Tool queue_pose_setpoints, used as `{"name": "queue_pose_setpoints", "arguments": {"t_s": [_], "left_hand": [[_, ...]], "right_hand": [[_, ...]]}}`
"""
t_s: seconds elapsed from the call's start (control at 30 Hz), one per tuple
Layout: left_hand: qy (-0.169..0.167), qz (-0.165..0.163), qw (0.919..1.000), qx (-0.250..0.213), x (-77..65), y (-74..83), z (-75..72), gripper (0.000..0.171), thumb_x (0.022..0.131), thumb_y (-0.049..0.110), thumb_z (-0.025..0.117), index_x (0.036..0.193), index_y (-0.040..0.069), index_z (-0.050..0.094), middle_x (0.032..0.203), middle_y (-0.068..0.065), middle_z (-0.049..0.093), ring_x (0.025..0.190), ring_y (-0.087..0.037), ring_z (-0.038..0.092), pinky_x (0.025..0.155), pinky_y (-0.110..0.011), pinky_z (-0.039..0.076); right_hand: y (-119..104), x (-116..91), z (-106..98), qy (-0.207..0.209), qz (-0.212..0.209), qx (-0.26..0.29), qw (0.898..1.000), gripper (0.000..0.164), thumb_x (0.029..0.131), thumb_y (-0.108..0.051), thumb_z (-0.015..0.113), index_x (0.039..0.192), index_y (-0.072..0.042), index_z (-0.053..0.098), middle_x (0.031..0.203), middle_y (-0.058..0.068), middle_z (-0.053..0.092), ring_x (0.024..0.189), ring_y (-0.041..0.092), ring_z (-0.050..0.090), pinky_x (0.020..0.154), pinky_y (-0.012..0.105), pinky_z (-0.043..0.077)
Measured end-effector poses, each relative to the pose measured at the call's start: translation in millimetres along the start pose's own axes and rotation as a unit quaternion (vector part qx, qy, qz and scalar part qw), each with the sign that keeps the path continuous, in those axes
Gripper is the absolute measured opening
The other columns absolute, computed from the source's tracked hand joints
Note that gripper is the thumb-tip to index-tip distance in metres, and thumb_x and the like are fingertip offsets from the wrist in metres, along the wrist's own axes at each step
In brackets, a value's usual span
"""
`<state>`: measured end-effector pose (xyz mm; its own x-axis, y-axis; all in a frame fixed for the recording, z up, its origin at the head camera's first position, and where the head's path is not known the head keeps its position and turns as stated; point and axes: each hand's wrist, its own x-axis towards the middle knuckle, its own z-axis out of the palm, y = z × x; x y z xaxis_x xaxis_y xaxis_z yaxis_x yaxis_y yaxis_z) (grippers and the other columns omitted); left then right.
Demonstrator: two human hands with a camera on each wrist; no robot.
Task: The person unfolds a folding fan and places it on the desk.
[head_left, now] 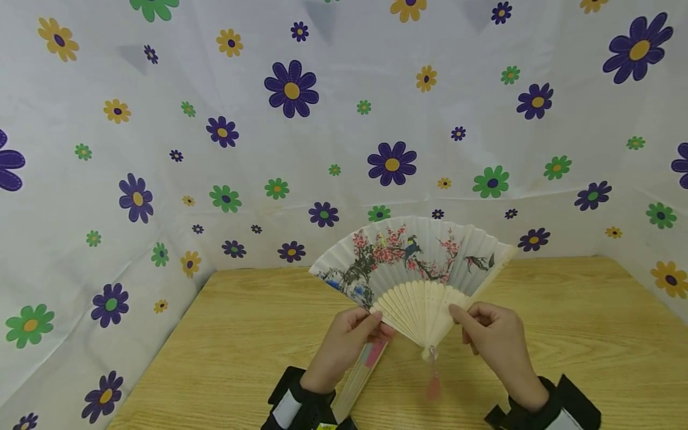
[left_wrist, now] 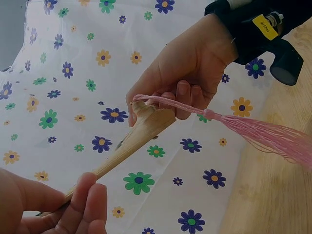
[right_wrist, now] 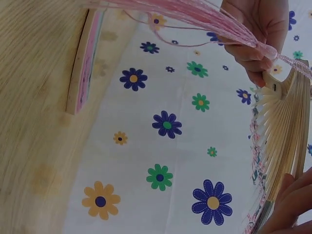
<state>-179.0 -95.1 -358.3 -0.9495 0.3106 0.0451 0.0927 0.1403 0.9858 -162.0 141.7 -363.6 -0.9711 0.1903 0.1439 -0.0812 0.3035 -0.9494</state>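
A spread folding fan [head_left: 408, 257] is held up above the table, its pale leaf painted with pink blossoms and a bird. My left hand [head_left: 352, 334] pinches the fan's left edge between thumb and fingers. On the opposite edge, my right hand [head_left: 497, 334] grips the ribs with its thumb in front. From the pivot at the bottom hangs a pink tassel [head_left: 433, 385], also seen close up in both wrist views. A second, folded fan [head_left: 361, 382] lies on the table, partly hidden behind my left hand and wrist.
The wooden table [head_left: 242, 334] reaches back to a white cloth [head_left: 333, 137] printed with purple, yellow and green flowers, which also hangs at both sides. Black straps with cameras [head_left: 559, 406] sit on both wrists.
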Motion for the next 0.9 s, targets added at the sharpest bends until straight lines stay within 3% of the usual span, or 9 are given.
{"name": "queue_pose_setpoints", "arguments": {"t_s": [0.2,0.3,0.63,0.9], "left_hand": [[0.037,0.000,0.9988,-0.031,-0.5,-0.2,1.4,0.030,0.109,0.014,0.048,0.104,-0.009,0.066,0.093,-0.011,0.075,0.085,-0.007,0.066,0.084,-0.026,0.055],[0.048,-0.004,0.9977,-0.048,0.6,-1.2,0.4,0.029,0.109,0.014,0.048,0.102,-0.008,0.065,0.089,-0.002,0.073,0.085,-0.006,0.067,0.085,-0.025,0.055],[0.071,-0.006,0.9964,-0.047,0.1,-0.8,-2.6,0.030,0.109,0.017,0.048,0.099,-0.004,0.066,0.089,0.002,0.072,0.084,-0.005,0.065,0.086,-0.026,0.054],[0.089,-0.003,0.9943,-0.059,2.4,-1.7,-1.9,0.031,0.109,0.016,0.047,0.104,-0.009,0.066,0.090,0.001,0.073,0.084,-0.004,0.066,0.082,-0.021,0.054]], "right_hand": [[2.5,3.9,3.0,-0.017,0.079,0.116,0.990,0.037,0.101,-0.017,0.065,0.065,-0.012,0.061,0.052,-0.006,0.050,0.047,0.006,0.043,0.048,0.020,0.039],[2.5,4.7,3.7,-0.022,0.111,0.136,0.984,0.035,0.102,-0.017,0.062,0.067,-0.013,0.063,0.055,-0.006,0.050,0.050,0.006,0.043,0.049,0.019,0.039],[-0.5,3.0,3.7,-0.020,0.117,0.139,0.983,0.036,0.102,-0.019,0.062,0.066,-0.014,0.066,0.053,-0.006,0.049,0.048,0.006,0.042,0.049,0.020,0.038],[0.4,1.8,2.9,-0.025,0.122,0.153,0.980,0.039,0.103,-0.019,0.061,0.065,-0.017,0.066,0.052,-0.007,0.047,0.048,0.006,0.041,0.050,0.020,0.036]]}}
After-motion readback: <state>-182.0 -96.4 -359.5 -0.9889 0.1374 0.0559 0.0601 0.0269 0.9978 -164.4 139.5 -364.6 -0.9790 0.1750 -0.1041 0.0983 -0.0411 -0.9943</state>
